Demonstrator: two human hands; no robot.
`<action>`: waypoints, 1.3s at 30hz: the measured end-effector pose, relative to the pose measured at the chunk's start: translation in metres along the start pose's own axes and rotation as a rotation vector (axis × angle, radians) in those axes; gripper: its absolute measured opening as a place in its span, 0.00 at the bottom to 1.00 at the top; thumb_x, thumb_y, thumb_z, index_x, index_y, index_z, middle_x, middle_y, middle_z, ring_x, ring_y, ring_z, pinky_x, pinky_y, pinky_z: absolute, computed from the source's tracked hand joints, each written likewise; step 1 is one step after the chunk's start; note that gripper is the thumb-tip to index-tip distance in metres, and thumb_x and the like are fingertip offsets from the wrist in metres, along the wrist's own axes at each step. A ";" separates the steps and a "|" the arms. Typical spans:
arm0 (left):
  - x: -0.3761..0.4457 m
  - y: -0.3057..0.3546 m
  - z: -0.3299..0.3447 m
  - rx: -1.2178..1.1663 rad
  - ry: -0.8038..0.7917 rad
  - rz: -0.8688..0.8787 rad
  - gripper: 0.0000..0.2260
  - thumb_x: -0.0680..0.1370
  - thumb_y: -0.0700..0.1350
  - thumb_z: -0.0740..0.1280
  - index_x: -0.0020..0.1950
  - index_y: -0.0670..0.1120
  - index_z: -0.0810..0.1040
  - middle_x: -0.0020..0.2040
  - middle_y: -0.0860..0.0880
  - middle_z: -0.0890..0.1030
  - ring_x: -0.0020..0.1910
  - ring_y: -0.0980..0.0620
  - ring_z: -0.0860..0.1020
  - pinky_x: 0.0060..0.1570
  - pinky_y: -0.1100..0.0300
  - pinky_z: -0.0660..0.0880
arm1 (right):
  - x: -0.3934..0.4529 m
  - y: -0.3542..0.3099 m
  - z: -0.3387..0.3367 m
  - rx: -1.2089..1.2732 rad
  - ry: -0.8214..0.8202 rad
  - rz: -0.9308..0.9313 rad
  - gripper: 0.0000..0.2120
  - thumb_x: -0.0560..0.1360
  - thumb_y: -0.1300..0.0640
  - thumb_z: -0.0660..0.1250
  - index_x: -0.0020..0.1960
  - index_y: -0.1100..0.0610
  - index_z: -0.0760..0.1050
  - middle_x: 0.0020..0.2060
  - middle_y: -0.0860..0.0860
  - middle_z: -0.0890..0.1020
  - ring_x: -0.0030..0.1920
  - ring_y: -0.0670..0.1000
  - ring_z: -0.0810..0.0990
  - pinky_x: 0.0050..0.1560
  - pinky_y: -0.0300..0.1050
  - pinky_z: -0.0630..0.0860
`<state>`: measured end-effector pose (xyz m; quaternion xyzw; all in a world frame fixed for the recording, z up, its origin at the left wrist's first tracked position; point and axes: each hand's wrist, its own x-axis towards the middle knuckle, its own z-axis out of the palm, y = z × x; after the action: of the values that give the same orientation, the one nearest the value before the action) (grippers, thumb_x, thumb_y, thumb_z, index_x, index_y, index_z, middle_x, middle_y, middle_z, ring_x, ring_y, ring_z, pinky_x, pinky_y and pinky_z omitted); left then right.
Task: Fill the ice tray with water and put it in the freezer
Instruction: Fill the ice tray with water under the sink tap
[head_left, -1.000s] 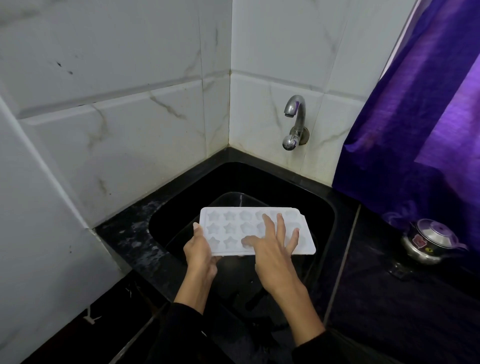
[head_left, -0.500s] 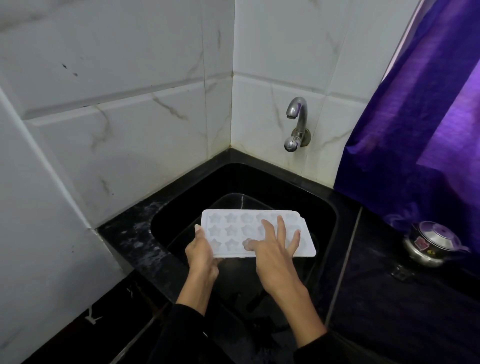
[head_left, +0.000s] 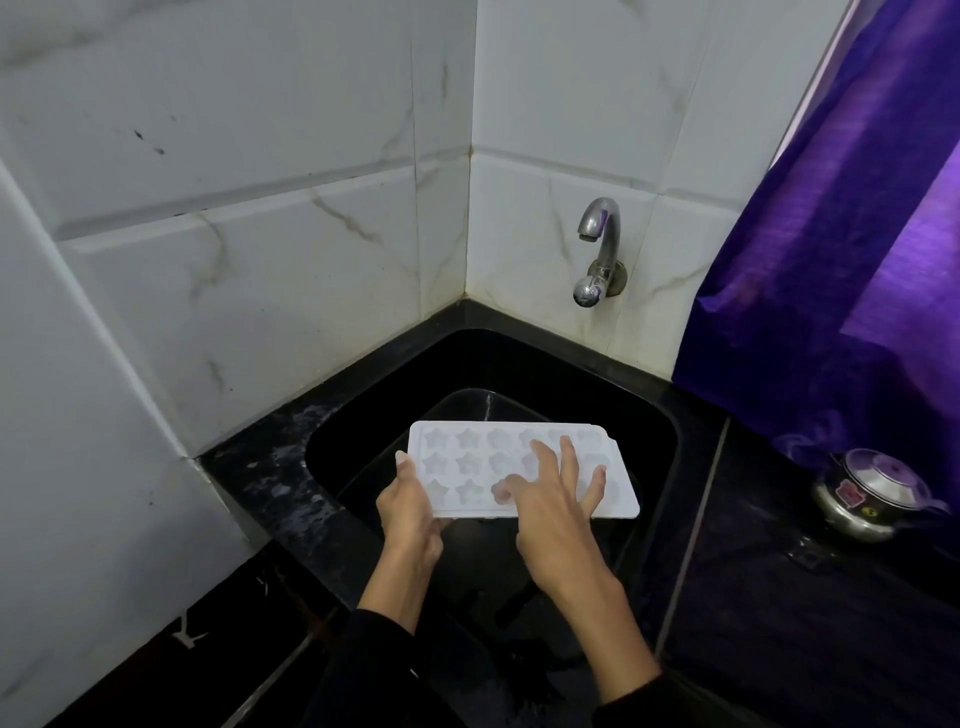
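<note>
Far left it's just white marble-look wall tiles meeting in a corner, with the black speckled desk running along the bottom of them. Set into that desk is a black sink, and there's a dark tub sitting inside it.

The left hand grips the ice tray at its 9 o'clock end, thumb up along the edge and the rest of the fingers curled underneath, so it's clamped on the tray. The tray is white with star-shaped pockets in 3 rows, held roughly level in the air over the sink and tub, not resting on anything. I can't tell from this whether there's any water in the pockets.

The right hand lies flat on top of the tray's 3 o'clock half, fingers straight and spread apart, thumb pointing toward 9 o'clock across the near row. Both sleeves are black.

Up at 12 o'clock from the tray, a metal tap comes out of the back wall, spout curving down, well apart from the tray. No stream visible from it.

Further right a purple curtain hangs down to the desk, and at 3 o'clock from the tray, near the frame edge, a small steel pot with a lid sits on the desk.
</note>
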<state>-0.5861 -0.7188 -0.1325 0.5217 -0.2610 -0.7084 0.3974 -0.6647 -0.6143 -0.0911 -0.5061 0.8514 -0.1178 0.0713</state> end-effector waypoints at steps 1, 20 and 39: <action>0.000 0.000 0.001 0.000 -0.002 -0.003 0.16 0.82 0.56 0.56 0.45 0.47 0.76 0.45 0.44 0.82 0.44 0.45 0.82 0.43 0.49 0.79 | 0.001 -0.001 0.000 0.006 0.019 -0.005 0.32 0.65 0.80 0.56 0.59 0.52 0.71 0.77 0.58 0.47 0.76 0.60 0.30 0.71 0.68 0.30; -0.005 -0.003 0.005 0.010 -0.011 -0.009 0.17 0.82 0.55 0.57 0.47 0.44 0.77 0.46 0.43 0.83 0.44 0.44 0.82 0.44 0.50 0.80 | -0.003 -0.020 -0.007 0.001 -0.111 -0.087 0.24 0.76 0.72 0.60 0.67 0.52 0.71 0.78 0.57 0.41 0.73 0.61 0.25 0.73 0.67 0.36; -0.006 -0.002 0.004 0.015 -0.004 -0.014 0.18 0.81 0.56 0.57 0.52 0.43 0.77 0.46 0.43 0.82 0.45 0.44 0.82 0.46 0.49 0.80 | -0.001 -0.021 -0.006 0.013 -0.100 -0.090 0.24 0.76 0.73 0.60 0.65 0.52 0.73 0.78 0.55 0.44 0.73 0.62 0.26 0.74 0.65 0.37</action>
<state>-0.5894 -0.7129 -0.1291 0.5250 -0.2634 -0.7104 0.3878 -0.6483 -0.6221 -0.0796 -0.5488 0.8223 -0.1009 0.1114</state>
